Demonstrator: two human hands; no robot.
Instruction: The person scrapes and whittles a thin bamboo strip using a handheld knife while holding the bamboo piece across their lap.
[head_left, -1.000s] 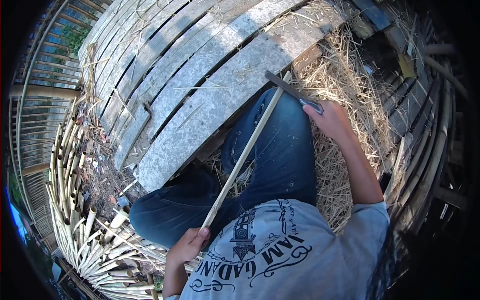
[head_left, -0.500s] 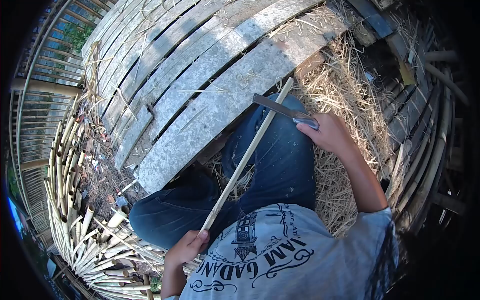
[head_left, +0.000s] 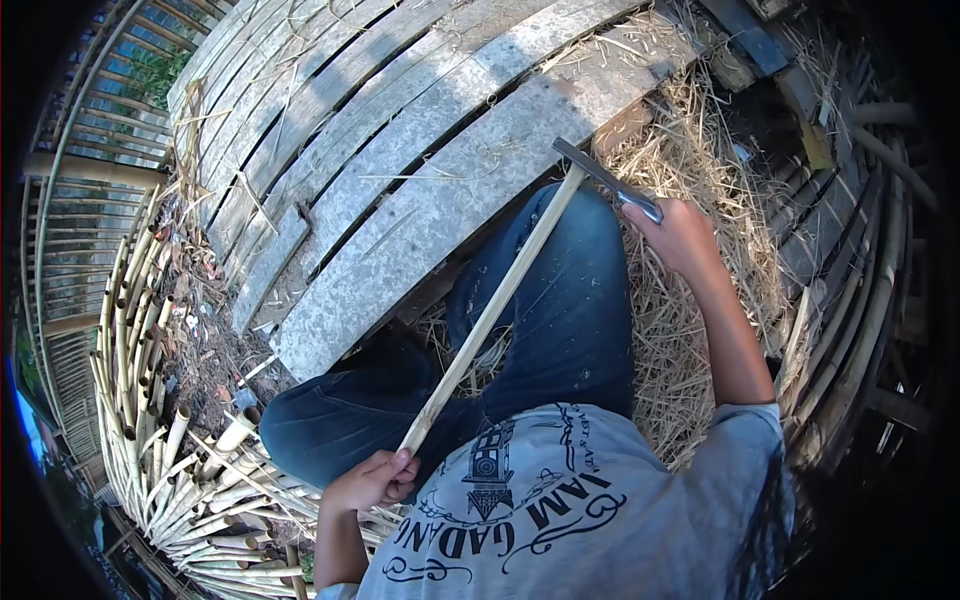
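My left hand (head_left: pixel 372 482) is closed on the near end of a long pale bamboo strip (head_left: pixel 490 315), low beside the shirt. The strip slants up and away across my legs to the right knee. My right hand (head_left: pixel 675 232) is wrapped round the handle of a knife (head_left: pixel 602 176), right of the knee. Its dark blade lies across the far end of the strip, with the tip pointing up and left over the plank edge.
A platform of weathered planks (head_left: pixel 450 150) spans the top. Pale shavings (head_left: pixel 690 150) heap at the right. Cut bamboo poles (head_left: pixel 215 520) lie at lower left, a bamboo fence (head_left: pixel 95 180) stands at far left, and more poles (head_left: pixel 860 320) line the right side.
Since half a second ago, the knife in my right hand has moved up along the strip to its far end. My left hand has shifted slightly left and keeps its hold.
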